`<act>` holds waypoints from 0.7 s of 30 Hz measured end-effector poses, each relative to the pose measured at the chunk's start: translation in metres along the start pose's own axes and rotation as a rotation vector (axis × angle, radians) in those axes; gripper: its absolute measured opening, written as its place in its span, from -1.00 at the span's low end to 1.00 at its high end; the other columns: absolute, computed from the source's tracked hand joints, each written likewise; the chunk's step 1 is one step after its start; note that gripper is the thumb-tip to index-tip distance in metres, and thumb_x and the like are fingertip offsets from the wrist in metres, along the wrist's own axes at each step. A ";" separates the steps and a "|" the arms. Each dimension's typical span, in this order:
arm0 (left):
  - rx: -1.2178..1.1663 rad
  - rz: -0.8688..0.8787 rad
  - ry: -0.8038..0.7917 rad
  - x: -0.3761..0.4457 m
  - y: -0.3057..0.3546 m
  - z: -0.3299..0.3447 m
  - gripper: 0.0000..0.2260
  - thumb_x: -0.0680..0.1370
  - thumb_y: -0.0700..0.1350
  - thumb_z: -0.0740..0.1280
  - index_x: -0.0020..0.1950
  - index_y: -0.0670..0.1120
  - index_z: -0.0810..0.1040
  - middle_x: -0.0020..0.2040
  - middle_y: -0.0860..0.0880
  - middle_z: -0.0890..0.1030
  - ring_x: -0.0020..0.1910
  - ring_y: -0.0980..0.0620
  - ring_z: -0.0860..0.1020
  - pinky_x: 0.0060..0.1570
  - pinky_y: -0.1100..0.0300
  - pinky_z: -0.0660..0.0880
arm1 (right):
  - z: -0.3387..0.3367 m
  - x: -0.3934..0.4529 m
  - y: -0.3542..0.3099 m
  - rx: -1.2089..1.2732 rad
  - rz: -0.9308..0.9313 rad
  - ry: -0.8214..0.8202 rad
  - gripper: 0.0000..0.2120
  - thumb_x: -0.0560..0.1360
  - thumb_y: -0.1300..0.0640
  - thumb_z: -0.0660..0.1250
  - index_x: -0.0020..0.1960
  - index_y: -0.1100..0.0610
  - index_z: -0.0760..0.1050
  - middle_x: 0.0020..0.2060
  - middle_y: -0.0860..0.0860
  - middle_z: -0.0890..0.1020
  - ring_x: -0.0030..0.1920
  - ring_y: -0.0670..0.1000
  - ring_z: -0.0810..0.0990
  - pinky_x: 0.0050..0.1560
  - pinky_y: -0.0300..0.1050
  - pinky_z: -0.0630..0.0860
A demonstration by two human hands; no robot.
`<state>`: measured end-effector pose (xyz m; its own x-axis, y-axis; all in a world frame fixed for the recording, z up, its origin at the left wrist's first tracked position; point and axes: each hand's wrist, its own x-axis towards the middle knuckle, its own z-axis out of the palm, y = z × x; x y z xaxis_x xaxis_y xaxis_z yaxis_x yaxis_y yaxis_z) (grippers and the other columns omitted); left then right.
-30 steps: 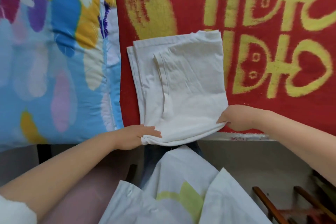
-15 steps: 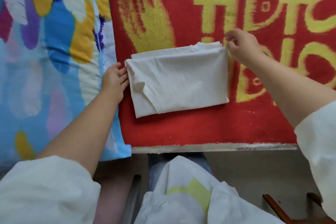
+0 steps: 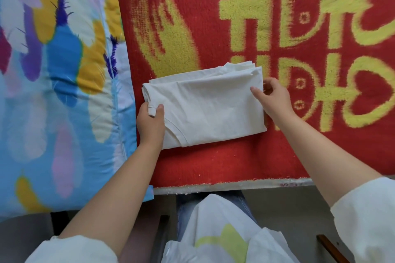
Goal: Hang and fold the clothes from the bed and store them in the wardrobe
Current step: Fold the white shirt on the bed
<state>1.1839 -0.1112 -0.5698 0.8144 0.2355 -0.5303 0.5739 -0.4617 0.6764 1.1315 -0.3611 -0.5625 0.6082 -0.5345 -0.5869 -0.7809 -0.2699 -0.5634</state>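
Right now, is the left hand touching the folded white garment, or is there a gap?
Touching. The head view shows the left hand at the near left corner of the folded white garment, thumb lying on top of the cloth and fingers curled around its edge.

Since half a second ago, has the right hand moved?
Yes. The right hand has come down from the far right corner of the folded white garment to its right edge, nearer the red blanket's front edge.
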 end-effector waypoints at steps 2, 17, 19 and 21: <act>-0.106 -0.020 -0.041 0.002 -0.003 -0.004 -0.91 0.54 -0.25 0.27 -0.10 -0.08 0.45 -0.21 0.11 0.49 -0.27 0.21 0.44 -0.29 0.40 0.40 | 0.000 0.009 -0.010 0.107 0.011 -0.038 -0.76 0.49 0.10 0.32 0.13 0.15 0.47 -0.10 -0.01 0.52 -0.10 -0.04 0.48 -0.11 -0.15 0.41; -0.495 -0.229 -0.181 0.024 -0.002 -0.008 -0.85 0.58 -0.28 0.19 -0.14 -0.10 0.49 -0.37 0.13 0.64 -0.34 0.24 0.58 -0.22 0.33 0.52 | -0.010 0.028 -0.020 0.258 0.012 -0.107 -0.86 0.49 0.23 0.32 -0.23 0.09 0.47 -0.34 -0.04 0.47 -0.31 -0.12 0.42 -0.25 -0.23 0.37; -0.430 -0.208 -0.139 0.025 -0.005 -0.009 -0.84 0.59 -0.22 0.22 -0.18 -0.08 0.49 -0.32 0.11 0.63 -0.29 0.20 0.56 -0.17 0.29 0.49 | -0.011 0.024 -0.017 0.360 0.021 -0.035 -0.80 0.50 0.25 0.30 -0.28 0.09 0.46 -0.34 -0.03 0.48 -0.30 -0.11 0.43 -0.23 -0.23 0.36; -0.420 -0.183 -0.106 0.026 -0.005 -0.009 -0.81 0.60 -0.20 0.20 -0.21 -0.07 0.47 -0.26 0.04 0.56 -0.26 0.15 0.52 -0.16 0.27 0.47 | -0.010 0.026 -0.019 0.503 0.066 0.016 -0.79 0.52 0.23 0.28 -0.30 0.10 0.46 -0.34 -0.03 0.47 -0.31 -0.11 0.41 -0.26 -0.25 0.35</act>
<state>1.2029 -0.0951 -0.5828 0.6958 0.1825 -0.6947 0.7101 -0.0293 0.7035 1.1604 -0.3774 -0.5612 0.5549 -0.5505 -0.6238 -0.6498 0.1814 -0.7381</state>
